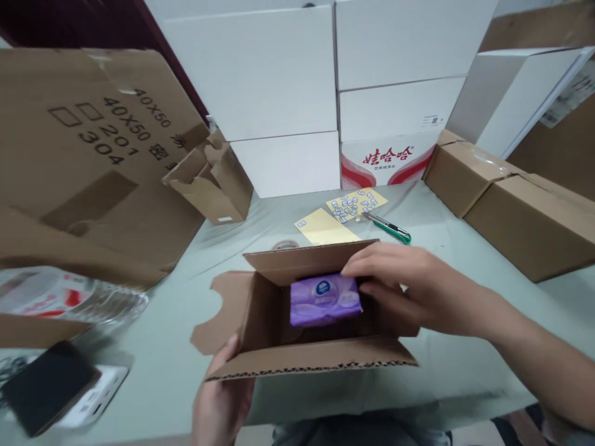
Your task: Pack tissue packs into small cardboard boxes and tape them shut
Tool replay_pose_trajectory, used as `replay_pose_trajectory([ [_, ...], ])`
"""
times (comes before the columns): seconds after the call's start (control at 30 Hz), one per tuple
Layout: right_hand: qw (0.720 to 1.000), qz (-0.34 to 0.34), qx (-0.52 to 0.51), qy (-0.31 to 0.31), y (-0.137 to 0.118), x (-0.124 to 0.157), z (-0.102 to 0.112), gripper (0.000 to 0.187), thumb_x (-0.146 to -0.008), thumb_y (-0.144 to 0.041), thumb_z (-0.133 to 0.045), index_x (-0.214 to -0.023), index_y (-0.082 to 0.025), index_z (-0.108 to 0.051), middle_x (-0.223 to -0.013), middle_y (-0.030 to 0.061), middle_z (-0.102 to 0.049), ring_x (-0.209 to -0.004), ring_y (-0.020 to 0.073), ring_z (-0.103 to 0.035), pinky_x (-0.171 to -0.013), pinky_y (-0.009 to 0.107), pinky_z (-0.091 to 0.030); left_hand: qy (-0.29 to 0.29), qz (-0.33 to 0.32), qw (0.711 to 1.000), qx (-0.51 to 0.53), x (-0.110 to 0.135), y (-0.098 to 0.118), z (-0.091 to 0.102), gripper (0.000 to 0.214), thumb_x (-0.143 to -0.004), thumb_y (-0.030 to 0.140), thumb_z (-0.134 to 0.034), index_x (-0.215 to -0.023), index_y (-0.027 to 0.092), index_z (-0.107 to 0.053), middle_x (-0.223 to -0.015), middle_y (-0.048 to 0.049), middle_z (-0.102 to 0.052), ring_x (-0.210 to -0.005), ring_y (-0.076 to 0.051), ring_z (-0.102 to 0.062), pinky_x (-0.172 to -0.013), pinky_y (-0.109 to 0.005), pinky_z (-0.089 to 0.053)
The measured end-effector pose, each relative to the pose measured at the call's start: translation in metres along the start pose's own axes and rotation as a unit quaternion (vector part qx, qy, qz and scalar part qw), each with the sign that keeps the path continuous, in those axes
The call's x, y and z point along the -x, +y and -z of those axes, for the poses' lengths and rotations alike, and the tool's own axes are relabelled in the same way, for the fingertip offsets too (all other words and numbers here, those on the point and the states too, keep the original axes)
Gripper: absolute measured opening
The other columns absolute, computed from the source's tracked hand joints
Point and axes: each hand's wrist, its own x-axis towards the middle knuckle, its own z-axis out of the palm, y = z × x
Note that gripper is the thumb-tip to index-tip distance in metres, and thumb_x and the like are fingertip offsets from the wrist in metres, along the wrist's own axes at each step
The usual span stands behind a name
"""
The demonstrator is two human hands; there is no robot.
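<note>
An open cardboard box point(307, 360) sits in front of me on the cloth-covered table, its flaps spread outward. Inside it is a purple pack of tissues point(325, 302) with a blue round logo. My right hand point(395, 288) reaches in from the right, fingers closed on the pack's right end; the thumb is partly out of sight. At the near left corner, my left hand point(225, 393) grips the box, thumb over the wall and the other fingers hidden below. The box's floor is mostly covered by the pack and shadow.
Behind the box lie yellow sheets point(320, 228) with small stickers, a green utility knife point(388, 228) and a tape roll point(286, 244). A phone point(50, 385) and a plastic bottle point(69, 296) are at left. Cardboard boxes point(525, 210) flank the right; white boxes point(283, 164) stand behind.
</note>
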Motion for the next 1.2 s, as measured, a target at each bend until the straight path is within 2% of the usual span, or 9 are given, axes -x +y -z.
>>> replay_pose_trajectory([
  [0.13, 0.949, -0.017, 0.187, -0.255, 0.001, -0.024, -0.033, 0.048, -0.073, -0.025, -0.077, -0.118, -0.012, -0.066, -0.099, 0.0167, -0.071, -0.086, 0.0331, -0.067, -0.065, 0.040, -0.051, -0.017, 0.010, 1.000, -0.018, 0.001, -0.013, 0.005, 0.029, -0.049, 0.039, -0.078, -0.068, 0.018, -0.070, -0.068, -0.0016, -0.071, -0.082, -0.028, -0.071, -0.074, -0.034, -0.057],
  [0.23, 0.942, -0.013, 0.231, -0.243, 0.010, -0.025, -0.071, 0.082, -0.054, -0.027, -0.087, -0.130, -0.010, -0.060, -0.096, 0.0196, -0.071, -0.077, 0.0333, -0.066, -0.058, 0.038, -0.046, -0.016, 0.005, 0.997, -0.074, -0.004, -0.021, 0.023, 0.030, -0.047, 0.039, -0.080, -0.065, 0.017, -0.070, -0.067, -0.0027, -0.071, -0.076, -0.027, -0.069, -0.067, -0.032, -0.055],
  [0.37, 0.933, -0.011, 0.292, -0.212, 0.017, -0.023, -0.101, 0.089, -0.053, -0.006, -0.074, -0.139, -0.017, -0.053, -0.088, 0.0161, -0.073, -0.070, 0.0289, -0.066, -0.055, 0.035, -0.041, -0.024, -0.006, 0.991, -0.134, -0.007, -0.023, 0.038, 0.026, -0.050, 0.039, -0.081, -0.056, 0.019, -0.066, -0.063, -0.0049, -0.070, -0.081, -0.030, -0.067, -0.068, -0.033, -0.054],
  [0.53, 0.901, 0.029, 0.305, -0.306, 0.008, -0.038, -0.088, 0.083, -0.058, -0.006, -0.069, -0.139, -0.007, -0.051, -0.090, 0.0192, -0.074, -0.072, 0.0309, -0.069, -0.054, 0.035, -0.043, -0.070, -0.033, 0.981, -0.177, 0.001, -0.025, 0.034, 0.027, -0.060, 0.046, -0.078, -0.064, 0.020, -0.071, -0.072, -0.0073, -0.073, -0.101, -0.034, -0.065, -0.090, -0.038, -0.052],
  [0.67, 0.883, -0.037, 0.304, -0.357, -0.008, -0.050, -0.068, 0.061, -0.069, -0.018, -0.074, -0.127, -0.005, -0.061, -0.089, 0.0195, -0.073, -0.076, 0.0335, -0.071, -0.057, 0.036, -0.048, -0.108, -0.131, 0.971, -0.169, 0.003, -0.029, 0.029, 0.041, -0.073, 0.050, -0.071, -0.099, 0.018, -0.073, -0.101, -0.0095, -0.074, -0.121, -0.032, -0.058, -0.111, -0.041, -0.037],
  [0.83, 0.957, -0.051, 0.250, -0.137, -0.022, -0.039, -0.006, 0.020, -0.091, -0.034, -0.058, -0.095, -0.018, -0.069, -0.086, 0.0078, -0.070, -0.076, 0.0226, -0.067, -0.061, 0.032, -0.049, -0.210, -0.457, 0.860, -0.085, -0.002, -0.025, 0.027, 0.048, -0.090, 0.058, -0.049, -0.124, 0.028, -0.061, -0.133, -0.0039, -0.059, -0.127, -0.024, -0.053, -0.115, -0.038, -0.034],
  [0.97, 0.955, -0.175, 0.154, 0.182, 0.010, 0.006, 0.035, 0.022, -0.091, -0.030, -0.056, -0.111, -0.024, -0.063, -0.090, 0.0041, -0.068, -0.081, 0.0179, -0.065, -0.069, 0.030, -0.051, -0.297, -0.520, 0.787, -0.145, -0.006, -0.021, 0.027, 0.062, -0.090, 0.064, -0.044, -0.138, 0.026, -0.049, -0.113, -0.0039, -0.069, -0.114, -0.027, -0.064, -0.124, -0.051, -0.001],
  [1.07, 0.961, -0.245, -0.073, 0.105, 0.051, 0.038, 0.022, 0.059, -0.086, -0.042, -0.065, -0.139, -0.029, -0.044, -0.117, 0.0091, -0.065, -0.106, 0.0241, -0.064, -0.084, 0.038, -0.055, -0.287, -0.559, 0.746, -0.222, -0.009, -0.019, 0.026, 0.070, -0.088, 0.066, -0.048, -0.140, 0.021, -0.045, -0.101, -0.0060, -0.072, -0.109, -0.029, -0.067, -0.122, -0.056, 0.003],
  [1.2, 0.940, -0.262, -0.217, 0.024, 0.076, 0.046, -0.030, 0.089, -0.078, -0.048, -0.074, -0.151, -0.030, -0.027, -0.149, 0.0125, -0.044, -0.136, 0.0293, -0.044, -0.106, 0.047, -0.043, -0.256, -0.571, 0.743, -0.237, -0.012, -0.020, 0.021, 0.060, -0.091, 0.064, -0.045, -0.132, 0.021, -0.051, -0.093, -0.0032, -0.071, -0.100, -0.025, -0.069, -0.123, -0.054, 0.000],
])
